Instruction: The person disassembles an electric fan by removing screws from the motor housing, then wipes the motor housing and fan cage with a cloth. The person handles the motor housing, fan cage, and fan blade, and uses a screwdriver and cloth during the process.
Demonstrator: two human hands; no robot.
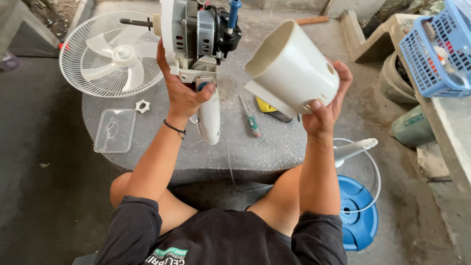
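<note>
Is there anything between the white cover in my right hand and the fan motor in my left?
Nothing visible. The right hand holds the white motor cover in the air beside the fan motor, which the left hand grips. Only open air separates them; the screwdriver lies below on the table.

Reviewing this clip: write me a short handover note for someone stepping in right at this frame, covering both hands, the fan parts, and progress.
Left hand: grips the bare fan motor assembly at its neck, held above the stone table.
Right hand: holds the white motor cover, fully off the motor.
On the table: fan grille with blades, white nut, clear plastic tray, screwdriver.
Blue fan base lies on the floor.
Done: grille, blades and cover are off.
Left: motor still exposed; nothing reassembled.
</note>
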